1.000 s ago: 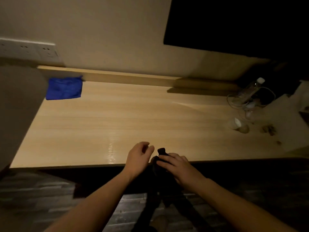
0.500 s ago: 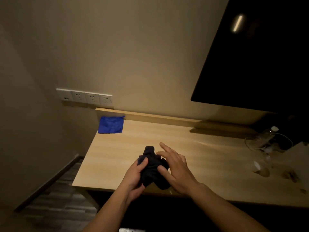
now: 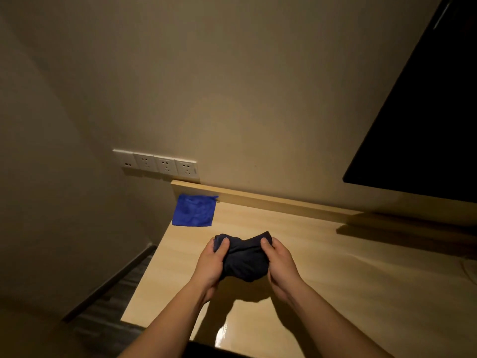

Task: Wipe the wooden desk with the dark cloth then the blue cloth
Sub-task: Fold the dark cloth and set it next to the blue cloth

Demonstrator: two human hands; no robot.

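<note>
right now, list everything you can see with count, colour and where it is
dark bunched cloth: one, near-black, held between both hands over the desk's left part
blue square cloth: one, bright blue, flat on the desk's far left corner
light wooden desk: one, pale wood, against the wall, with a raised back strip
white wall socket plates: four, white, in a row on the wall above the blue cloth
black flat panel: one, black, on the wall at upper right
dark plank floor: dark grey, left of the desk
left hand: one, grips the dark cloth's left end
right hand: one, grips its right end
</note>
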